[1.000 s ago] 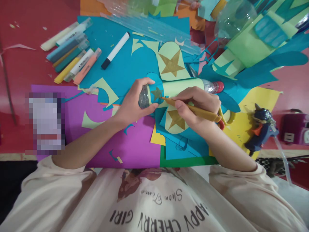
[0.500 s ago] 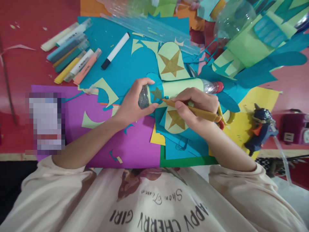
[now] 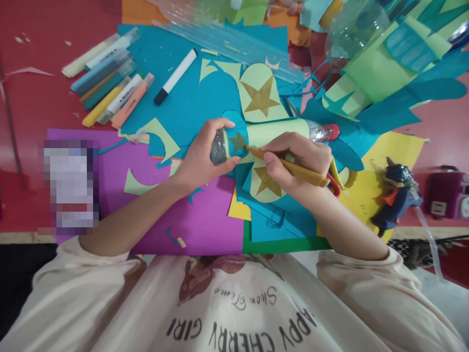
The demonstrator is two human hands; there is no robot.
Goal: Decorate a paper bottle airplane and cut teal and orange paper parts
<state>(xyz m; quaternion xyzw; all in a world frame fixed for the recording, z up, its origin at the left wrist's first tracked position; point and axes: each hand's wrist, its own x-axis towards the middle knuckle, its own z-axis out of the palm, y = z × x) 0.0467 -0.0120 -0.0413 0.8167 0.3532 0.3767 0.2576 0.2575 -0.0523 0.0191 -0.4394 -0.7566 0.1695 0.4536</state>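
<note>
A clear plastic bottle (image 3: pixel 219 148) with a red cap lies on its side, wrapped in pale green paper (image 3: pixel 278 129) and a blue paper band. My left hand (image 3: pixel 205 151) grips its base end, thumb and fingers on either side. Between them, on the blue band, is a brownish-gold star (image 3: pixel 238 142). My right hand (image 3: pixel 298 161) holds a mustard-yellow marker (image 3: pixel 293 167), its tip touching or just over the star's right edge. Pale green paper pieces with gold stars lie above (image 3: pixel 260 95) and below (image 3: pixel 267 183) the bottle.
Several markers (image 3: pixel 110 78) lie at the upper left, with a black-capped white one (image 3: pixel 176 77) apart. Yellow-handled scissors (image 3: pixel 346 177) sit beside my right hand. A glue gun (image 3: pixel 397 198) rests on yellow paper at right. A blurred-out phone-like object (image 3: pixel 71 188) is at left.
The marker tip has shifted slightly up and left along the star's edge, and its rear end has dropped a little. My left hand and the bottle stay put.
</note>
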